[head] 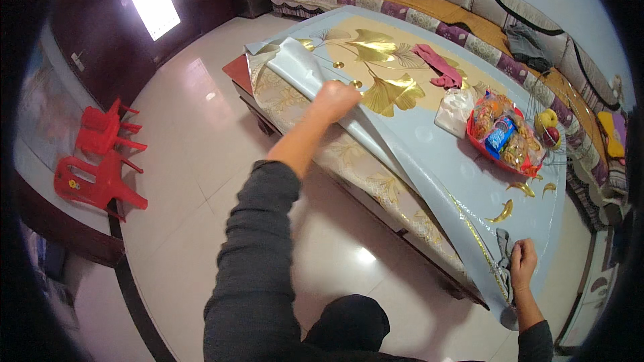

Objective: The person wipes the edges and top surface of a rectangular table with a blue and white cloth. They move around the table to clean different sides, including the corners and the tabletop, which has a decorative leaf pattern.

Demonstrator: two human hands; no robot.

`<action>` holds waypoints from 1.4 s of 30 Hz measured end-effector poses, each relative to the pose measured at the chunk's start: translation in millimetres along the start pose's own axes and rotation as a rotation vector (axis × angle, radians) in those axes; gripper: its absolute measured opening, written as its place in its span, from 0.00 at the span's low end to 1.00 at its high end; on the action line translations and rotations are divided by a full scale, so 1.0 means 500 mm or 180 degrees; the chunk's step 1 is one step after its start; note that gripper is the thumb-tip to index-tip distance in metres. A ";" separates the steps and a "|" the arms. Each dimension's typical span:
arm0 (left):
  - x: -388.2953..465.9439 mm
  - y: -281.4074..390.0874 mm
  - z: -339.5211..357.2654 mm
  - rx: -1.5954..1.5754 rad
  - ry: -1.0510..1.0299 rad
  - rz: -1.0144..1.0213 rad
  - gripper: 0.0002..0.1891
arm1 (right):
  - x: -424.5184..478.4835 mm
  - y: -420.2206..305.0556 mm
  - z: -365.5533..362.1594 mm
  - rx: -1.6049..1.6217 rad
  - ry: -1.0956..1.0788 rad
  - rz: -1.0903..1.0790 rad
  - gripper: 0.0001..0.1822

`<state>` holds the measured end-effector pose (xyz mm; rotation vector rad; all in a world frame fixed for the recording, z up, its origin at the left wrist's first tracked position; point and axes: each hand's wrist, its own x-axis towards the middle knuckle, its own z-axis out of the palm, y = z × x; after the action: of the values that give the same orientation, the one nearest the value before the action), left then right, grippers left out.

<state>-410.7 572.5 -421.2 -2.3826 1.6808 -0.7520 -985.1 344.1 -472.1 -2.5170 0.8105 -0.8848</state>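
A glossy pale grey tablecloth (422, 156) with gold ginkgo leaves and koi covers the long table. Along the near side its edge is folded back, baring a beige, gold-patterned under-cloth (347, 156). My left hand (337, 100), slightly blurred, is closed on the folded edge of the tablecloth. At the right end, my right hand (524, 261) is curled around a crumpled grey cloth (504, 247), close to the table's near corner. A pink cloth (437, 65) lies farther back on the tablecloth.
On the table, a red tray (490, 158) of packaged snacks stands between a white plastic packet (454, 110) and a wire basket of fruit (548, 128). A long sofa (443, 5) runs behind. Red plastic chairs (103, 176) stand at left on the tiled floor (186, 161).
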 end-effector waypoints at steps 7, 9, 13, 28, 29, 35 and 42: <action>-0.253 0.076 -0.133 -0.0065 0.0702 -0.0687 0.03 | -0.007 0.025 -0.032 0.0002 -0.0076 0.0000 0.06; -0.317 0.107 -0.120 0.0007 0.0612 -0.0960 0.03 | -0.011 0.032 -0.031 0.0151 -0.0135 0.0114 0.06; -0.384 0.145 -0.057 -0.0248 0.0501 -0.1385 0.02 | -0.007 0.025 -0.021 0.0215 -0.0146 0.0013 0.06; -0.042 0.391 -0.268 -0.3886 0.1152 -0.1497 0.15 | 0.063 0.024 -0.069 0.1310 0.0134 0.0349 0.19; -0.032 0.432 -0.240 -0.3945 0.0922 -0.1289 0.15 | 0.049 0.022 -0.054 0.0502 -0.0209 -0.0166 0.22; -0.059 0.755 -0.206 -0.3278 0.0701 0.0645 0.21 | -0.070 -0.003 -0.106 -0.0316 -0.1045 -0.0904 0.24; -0.063 0.816 -0.262 -0.3212 0.0197 0.2103 0.19 | -0.140 0.082 -0.203 -0.0319 -0.1044 -0.0789 0.25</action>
<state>-825.2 472.7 -472.7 -1.9009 3.1288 0.2139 -1113.0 342.0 -448.8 -2.7908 0.4559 -0.4871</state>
